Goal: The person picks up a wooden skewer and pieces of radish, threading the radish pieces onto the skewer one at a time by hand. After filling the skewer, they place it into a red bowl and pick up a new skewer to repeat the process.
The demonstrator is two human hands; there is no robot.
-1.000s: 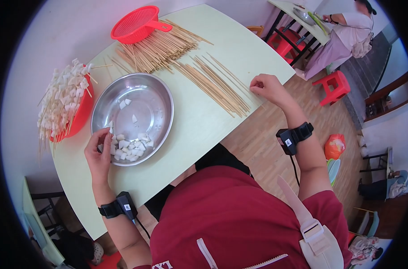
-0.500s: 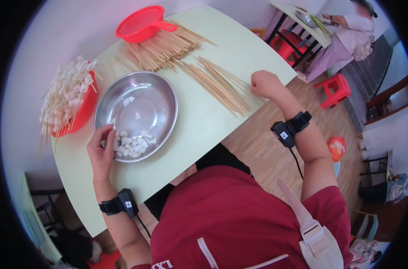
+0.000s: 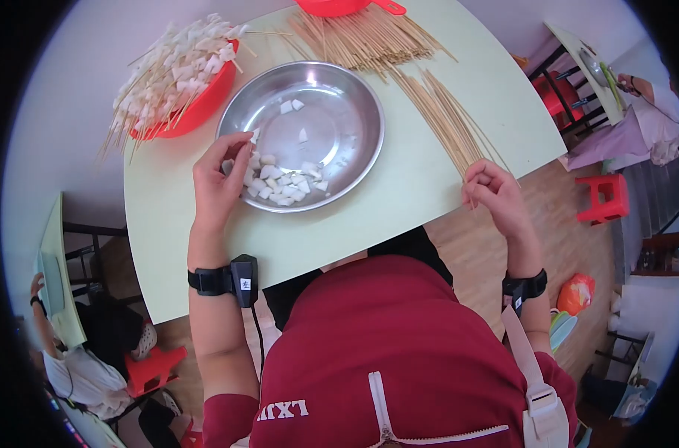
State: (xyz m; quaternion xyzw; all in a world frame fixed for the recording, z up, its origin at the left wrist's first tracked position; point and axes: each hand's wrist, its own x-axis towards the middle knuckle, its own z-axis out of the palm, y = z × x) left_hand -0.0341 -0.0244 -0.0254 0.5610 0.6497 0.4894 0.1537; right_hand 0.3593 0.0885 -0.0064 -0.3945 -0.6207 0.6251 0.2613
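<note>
My left hand (image 3: 221,178) is over the left rim of a wide steel basin (image 3: 339,175), pinching a small white food chunk (image 3: 255,136) between thumb and fingertips. More cut white chunks (image 3: 283,185) lie heaped in the basin's near left part, with a few scattered farther back. On the right, my right hand (image 3: 498,196) is closed at the near ends of a loose row of bamboo skewers (image 3: 444,119); its fingers pinch a skewer end by the table edge.
A red bowl (image 3: 198,112) at the back left is piled with skewered white chunks (image 3: 179,71). A larger skewer pile (image 3: 362,37) lies under a red strainer (image 3: 339,6). Red stools (image 3: 604,198) stand on the floor, and other people sit or stand at nearby tables.
My right hand has come from beyond the table's right edge to the skewer ends and closed there. My left hand still pinches a white chunk. The camera view has shifted.
</note>
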